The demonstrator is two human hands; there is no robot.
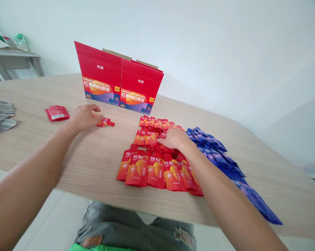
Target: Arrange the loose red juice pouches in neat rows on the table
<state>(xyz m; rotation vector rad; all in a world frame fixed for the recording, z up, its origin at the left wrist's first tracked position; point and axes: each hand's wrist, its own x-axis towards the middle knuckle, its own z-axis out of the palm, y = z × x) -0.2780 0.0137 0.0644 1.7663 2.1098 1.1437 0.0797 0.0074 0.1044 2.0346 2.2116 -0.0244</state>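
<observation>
Two hands work over a wooden table on which red pouches and blue pouches lie in overlapping rows.

Risks, judged from the present layout:
- The near row of red pouches is fanned edge over edge close to the table's front edge. A sideways drag of the right forearm, which crosses this row, could push pouches out of line or off the edge.
- The blue pouches run just beside the right arm. An outward sweep of the elbow could scatter that row.
- The middle row of red pouches overlaps tightly. A pinch there could lift more than one pouch at a time.
- The two red cartons stand upright and unsupported behind the rows. A knock from a reaching hand could tip them.

Hand state:
- Left hand: palm down, fingers loosely curled, fingertips on a single red pouch that lies alone on the table, well apart from the rows. Whether it is gripped or only touched cannot be told.
- Right hand: palm down, fingers partly bent, resting on the middle row of red pouches. A closed grasp is not visible.

Another red pouch lies flat farther left, near a grey stack at the table's left edge.
</observation>
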